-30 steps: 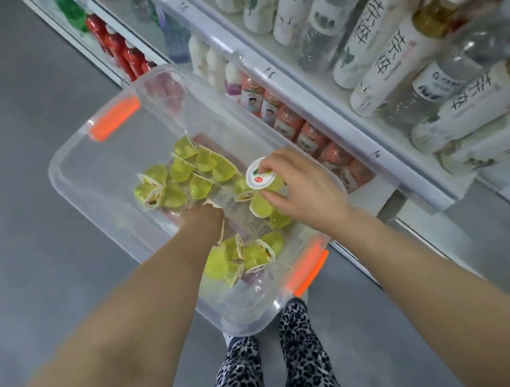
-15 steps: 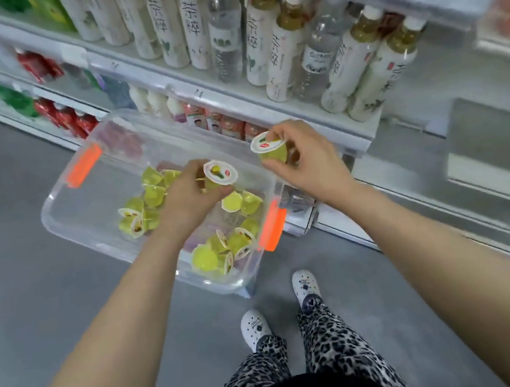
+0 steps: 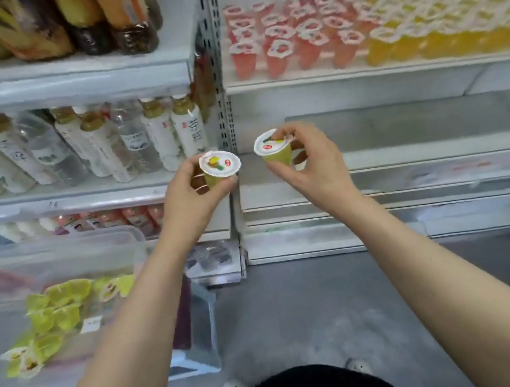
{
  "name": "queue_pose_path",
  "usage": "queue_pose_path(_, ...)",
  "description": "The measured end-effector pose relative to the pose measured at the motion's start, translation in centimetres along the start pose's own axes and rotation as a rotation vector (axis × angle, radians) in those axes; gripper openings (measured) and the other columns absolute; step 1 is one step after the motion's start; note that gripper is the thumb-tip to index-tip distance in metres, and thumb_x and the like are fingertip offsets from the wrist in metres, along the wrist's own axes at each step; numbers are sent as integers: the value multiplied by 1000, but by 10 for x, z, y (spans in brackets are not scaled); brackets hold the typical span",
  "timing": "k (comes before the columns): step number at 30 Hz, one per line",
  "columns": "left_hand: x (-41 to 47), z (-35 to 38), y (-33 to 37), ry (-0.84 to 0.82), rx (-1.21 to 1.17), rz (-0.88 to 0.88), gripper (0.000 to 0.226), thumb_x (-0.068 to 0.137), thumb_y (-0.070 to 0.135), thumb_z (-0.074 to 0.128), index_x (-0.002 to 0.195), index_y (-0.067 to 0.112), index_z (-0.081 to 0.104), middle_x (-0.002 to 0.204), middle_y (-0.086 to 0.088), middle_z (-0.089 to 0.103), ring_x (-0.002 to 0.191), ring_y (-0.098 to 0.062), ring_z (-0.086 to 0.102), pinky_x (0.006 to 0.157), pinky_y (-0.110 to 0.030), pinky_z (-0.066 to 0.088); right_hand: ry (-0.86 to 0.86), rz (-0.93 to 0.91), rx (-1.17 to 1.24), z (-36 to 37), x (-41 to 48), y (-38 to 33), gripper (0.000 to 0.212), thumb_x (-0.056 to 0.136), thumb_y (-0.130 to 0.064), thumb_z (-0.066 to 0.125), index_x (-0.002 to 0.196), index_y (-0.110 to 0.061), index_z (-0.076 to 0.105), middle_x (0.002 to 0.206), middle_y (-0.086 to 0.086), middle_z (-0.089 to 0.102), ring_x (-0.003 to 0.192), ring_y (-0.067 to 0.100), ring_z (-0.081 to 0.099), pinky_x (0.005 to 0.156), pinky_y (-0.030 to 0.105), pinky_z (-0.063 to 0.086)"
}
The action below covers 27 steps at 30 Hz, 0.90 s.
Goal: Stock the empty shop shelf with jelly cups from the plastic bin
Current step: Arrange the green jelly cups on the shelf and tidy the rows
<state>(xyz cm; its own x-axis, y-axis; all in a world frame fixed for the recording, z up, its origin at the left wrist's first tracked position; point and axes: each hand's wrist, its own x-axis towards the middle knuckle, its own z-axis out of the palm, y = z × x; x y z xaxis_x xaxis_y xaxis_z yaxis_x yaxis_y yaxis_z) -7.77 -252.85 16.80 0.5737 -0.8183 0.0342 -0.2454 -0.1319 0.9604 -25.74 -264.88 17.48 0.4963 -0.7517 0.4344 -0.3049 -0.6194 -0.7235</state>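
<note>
While the left grip [image 3: 192,200] pinches one green jelly cup [image 3: 220,168] by its sides, the right grip [image 3: 313,166] pinches a second jelly cup [image 3: 275,152], both held just in front of the bare shelf [image 3: 421,128]. Down to the left, the plastic bin [image 3: 54,252] holds what look like more green cups [image 3: 60,308], though they are blurred.

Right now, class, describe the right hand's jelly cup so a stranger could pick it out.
Find the post between the shelf units. Just right of it, before the empty shelf, the right hand pinches a green cup. Unlike the other cup in the left hand, its lid is mostly white.
</note>
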Motion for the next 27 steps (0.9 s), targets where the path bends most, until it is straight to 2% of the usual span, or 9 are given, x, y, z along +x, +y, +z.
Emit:
queue_pose_path(2,2,43,22,-44,-39,36,46,74,26,82,115,24,61,100,8,69,86,-5,64,79,-31,55,70,25,0,-44,-6,16,32,80,-21,75,109,-22,61,108,-9,63,91,7,59,76,27,51)
queue_pose_path(5,-3,112,57,-99,-83,101,45,75,21,82,115,23,61,104,7,70,93,-6,65,89,-34,54,133,60,-39,-110,-17,44,32,78,-21,76,107,-22,61,107,-8,63,91,7,59,76,28,52)
queue_pose_path(9,-8,201,99,-188,-119,147,41,74,24,83,110,26,62,99,13,71,92,-2,66,88,-24,51,227,89,-103,-197,-30,84,33,78,-21,76,106,-20,61,106,-7,62,89,9,60,74,29,52)
queue_pose_path(11,-9,243,119,-234,-132,166,45,70,34,83,110,28,62,102,11,71,96,-5,66,89,-27,52,270,102,-134,-237,-35,103,33,78,-21,77,106,-21,60,107,-6,62,88,8,60,74,27,52)
queue_pose_path(15,-13,324,152,-297,-187,197,42,72,26,82,108,26,61,105,6,70,95,-9,66,90,-30,53,361,155,-165,-309,-48,138,33,76,-21,76,104,-27,59,107,-6,63,88,7,60,75,27,53)
queue_pose_path(22,-21,435,193,-409,-185,237,38,75,18,82,105,29,61,99,10,70,86,-2,65,78,-16,48,446,241,-220,-396,-70,195,33,77,-27,76,105,-28,59,107,-9,62,86,5,61,75,31,53)
queue_pose_path(25,-13,472,207,-441,-186,240,40,73,20,84,106,29,62,97,11,70,86,-3,65,78,-19,49,481,242,-239,-426,-64,219,33,78,-26,76,106,-26,59,107,-9,62,85,6,60,75,29,52)
queue_pose_path(27,-3,497,217,-438,-176,259,43,67,31,84,104,31,63,100,13,71,92,-7,66,83,-26,52,497,253,-250,-448,-55,235,33,79,-27,76,107,-26,59,108,-10,62,87,6,60,77,29,52)
